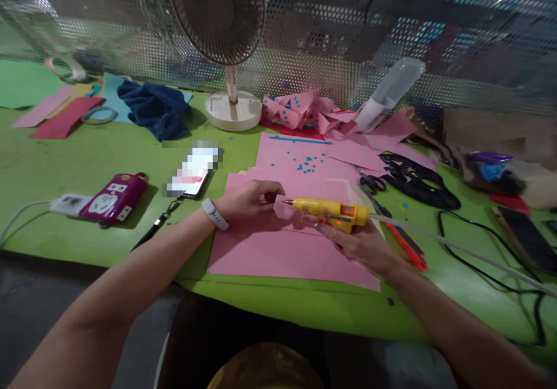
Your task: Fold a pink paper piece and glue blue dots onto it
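Note:
My right hand (352,244) grips a yellow hot glue gun (322,207) with a long glue stick (435,238) trailing from its back. Its nozzle points left and meets a small folded piece of pink paper (284,208); whether it touches cannot be made out. The fingers of my left hand (252,198) pinch that paper from the left. A white band circles my left wrist. Beneath both hands lie several sheets of pink paper (270,255), with small blue dots (307,164) scattered on a sheet farther back.
Scissors (373,180), an orange cutter knife (407,244) and a black mask-shaped item (422,183) lie on the right. A phone (195,171) and purple power socket (114,200) lie left. Behind stand a fan (232,110), dark blue cloth (154,107) and folded pink paper (300,110).

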Demonstrator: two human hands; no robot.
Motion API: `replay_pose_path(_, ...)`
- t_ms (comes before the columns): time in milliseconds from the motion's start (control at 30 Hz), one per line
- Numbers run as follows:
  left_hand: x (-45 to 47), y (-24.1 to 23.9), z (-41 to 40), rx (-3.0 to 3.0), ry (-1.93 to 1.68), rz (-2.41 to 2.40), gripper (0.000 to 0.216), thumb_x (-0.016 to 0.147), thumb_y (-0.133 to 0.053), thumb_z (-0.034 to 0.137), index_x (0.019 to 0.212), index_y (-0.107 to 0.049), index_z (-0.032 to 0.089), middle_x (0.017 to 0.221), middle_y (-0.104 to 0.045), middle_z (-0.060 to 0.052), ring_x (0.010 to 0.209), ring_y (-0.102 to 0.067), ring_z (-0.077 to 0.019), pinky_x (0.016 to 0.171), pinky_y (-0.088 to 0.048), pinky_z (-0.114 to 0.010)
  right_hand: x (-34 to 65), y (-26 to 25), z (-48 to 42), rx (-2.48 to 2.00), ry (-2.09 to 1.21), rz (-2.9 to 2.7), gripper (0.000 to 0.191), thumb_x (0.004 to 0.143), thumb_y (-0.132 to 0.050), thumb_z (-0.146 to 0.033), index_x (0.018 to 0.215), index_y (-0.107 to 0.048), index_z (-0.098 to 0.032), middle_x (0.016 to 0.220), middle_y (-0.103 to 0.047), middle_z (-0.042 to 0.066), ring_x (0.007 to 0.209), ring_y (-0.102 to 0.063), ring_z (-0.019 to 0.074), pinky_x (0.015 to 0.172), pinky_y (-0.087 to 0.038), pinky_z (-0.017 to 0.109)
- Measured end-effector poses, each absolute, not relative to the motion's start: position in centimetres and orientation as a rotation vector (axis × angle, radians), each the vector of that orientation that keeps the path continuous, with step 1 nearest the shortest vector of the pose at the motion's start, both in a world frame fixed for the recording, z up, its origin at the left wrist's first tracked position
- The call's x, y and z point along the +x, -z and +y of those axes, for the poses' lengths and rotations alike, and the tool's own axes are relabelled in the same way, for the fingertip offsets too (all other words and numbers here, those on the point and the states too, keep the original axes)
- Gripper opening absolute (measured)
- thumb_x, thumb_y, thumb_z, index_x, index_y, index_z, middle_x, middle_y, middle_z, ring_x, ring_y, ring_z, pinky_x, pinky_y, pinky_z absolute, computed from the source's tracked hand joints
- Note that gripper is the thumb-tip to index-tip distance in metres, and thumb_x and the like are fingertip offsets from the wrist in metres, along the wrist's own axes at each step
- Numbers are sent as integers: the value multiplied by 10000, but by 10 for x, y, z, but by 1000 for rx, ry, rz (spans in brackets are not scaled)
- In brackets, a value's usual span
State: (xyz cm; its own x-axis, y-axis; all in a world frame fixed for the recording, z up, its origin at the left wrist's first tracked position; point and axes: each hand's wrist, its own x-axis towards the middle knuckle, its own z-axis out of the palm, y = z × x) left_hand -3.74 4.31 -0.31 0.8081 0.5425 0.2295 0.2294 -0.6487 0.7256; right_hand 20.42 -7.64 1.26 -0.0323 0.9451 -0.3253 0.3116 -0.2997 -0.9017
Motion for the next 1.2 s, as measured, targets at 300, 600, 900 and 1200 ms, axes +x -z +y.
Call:
replay_pose_path(300,-38,3,43,2270,-556,577,177,831,-544,214,976,-615,141,800,-652,-46,682,-565,-120,631,-449,-242,202,-17,-77,-1613,-1330,-1383,409,758,-710,-477,1030,-692,-171,465,-338,-88,412,-247,71,358,-246,217)
replay_pose_path(600,-37,1,43,2279,-552,563,168,831,-551,212,961,-622,132,820,-668,-59,723,-598,-134,663,-470,-252,201,-13,-76,-1560,-1291,-1376,330,739,-733,-460,939,-696,-201,533,-501,-16,518,-512,148,382,-381,238)
replay_pose_path(900,-36,3,41,2269,-562,562,159,840,-529,198,948,-628,135,815,-671,-63,707,-593,-136,647,-457,-252,200,-13,-76,-1562,-1302,-1344,362,732,-745,-470,959,-698,-192,560,-524,-7,546,-538,146,380,-396,228)
replay_pose_path(1200,-36,0,40,2276,-556,554,174,852,-522,241,941,-628,135,799,-666,-56,676,-569,-123,616,-437,-237,199,-15,-76,-1602,-1197,-1441,342,744,-713,-479,932,-698,-193,701,-626,34,697,-621,193,484,-488,260)
